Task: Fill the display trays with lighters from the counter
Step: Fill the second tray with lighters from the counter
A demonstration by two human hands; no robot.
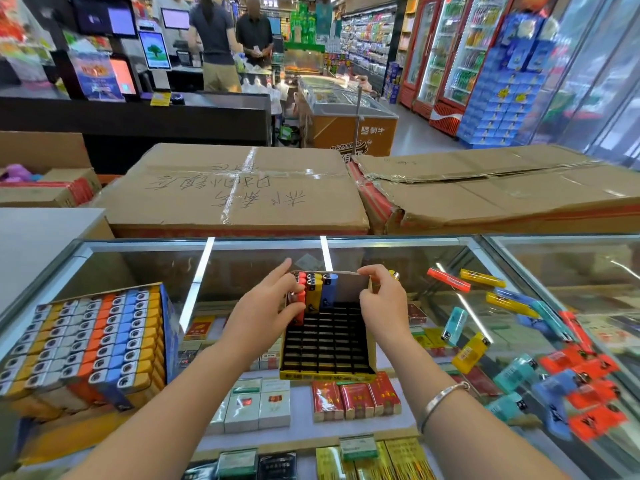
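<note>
A yellow display tray (327,374) with a black grid of slots sits on the glass counter, in the middle. A few lighters, red, yellow and blue (314,292), stand in its far left corner. My left hand (268,306) holds those lighters, fingers around the red ones. My right hand (382,299) grips the tray's far right wall and holds a yellow lighter (394,274) whose metal top sticks out behind the fingers. Loose lighters (554,368) in red, yellow, blue and teal lie scattered on the glass to the right.
A full tray of lighters (86,344) stands at the left on the glass counter (433,427), with cigarette packs under the glass. Large cardboard boxes (239,188) sit behind the counter. People stand at a checkout far back.
</note>
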